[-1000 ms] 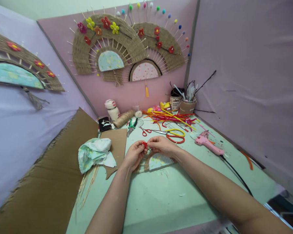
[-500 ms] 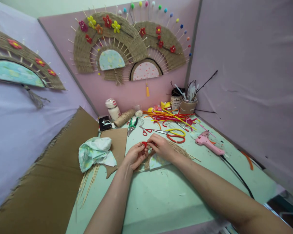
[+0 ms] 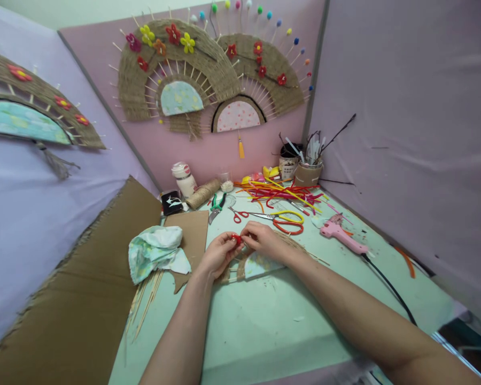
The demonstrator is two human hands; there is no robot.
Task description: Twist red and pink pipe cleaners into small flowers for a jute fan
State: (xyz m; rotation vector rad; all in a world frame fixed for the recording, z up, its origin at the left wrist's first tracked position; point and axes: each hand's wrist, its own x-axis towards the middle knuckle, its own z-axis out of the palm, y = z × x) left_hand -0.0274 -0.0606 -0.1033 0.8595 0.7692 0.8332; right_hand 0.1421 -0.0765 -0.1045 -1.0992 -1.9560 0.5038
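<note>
Between my two hands is a small red piece (image 3: pixel 236 239) that looks like bent pipe cleaner. My left hand (image 3: pixel 218 254) pinches it between thumb and fingers. My right hand (image 3: pixel 262 240) is closed at its right edge, fingertips pressed together; whether they grip the red piece or something tiny is hidden. Beneath both hands lies a woven twine fan (image 3: pixel 240 270) with a pale blue-green cloth centre (image 3: pixel 260 264), partly covered by my right hand and wrist. Just beyond my hands are scissors with yellow and red handles (image 3: pixel 288 216) and small red-handled scissors (image 3: pixel 238 214).
A pink glue gun (image 3: pixel 342 237) with a black cord lies at right. Pipe cleaners (image 3: pixel 280 192) are heaped at the back, beside green-handled pruners (image 3: pixel 217 206) and a twine roll (image 3: pixel 203 193). Crumpled cloth (image 3: pixel 156 251), thin sticks (image 3: pixel 148 299) and cardboard (image 3: pixel 194 227) lie at left.
My left hand has turned slightly, its palm now less visible, and the red piece has shifted a little. My right hand stays beside it, and the view has moved slightly.
</note>
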